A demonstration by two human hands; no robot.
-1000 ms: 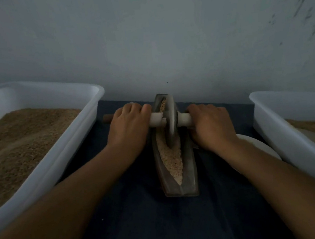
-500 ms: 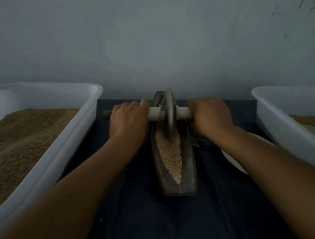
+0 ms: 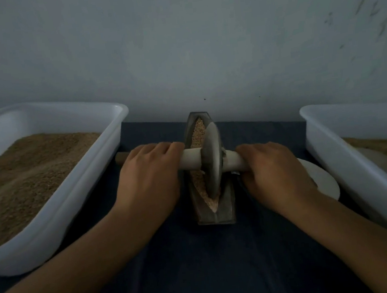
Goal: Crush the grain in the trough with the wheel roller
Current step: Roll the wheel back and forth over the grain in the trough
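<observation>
Dark blue cloth [image 3: 172,269] against a pale wall. One trough [image 3: 228,205] holding grain [image 3: 199,131]; one wheel roller [image 3: 213,158] standing in it, between the fingers. Left hand [image 3: 150,175] and right hand [image 3: 275,173] curl round its axle. Two white tubs [image 3: 107,161] [image 3: 333,154] outboard, holding brown meal. One white plate [image 3: 324,179].

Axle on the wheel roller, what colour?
Pale cream or off-white axle, through the grey wheel roller; head view, dim light.
</observation>
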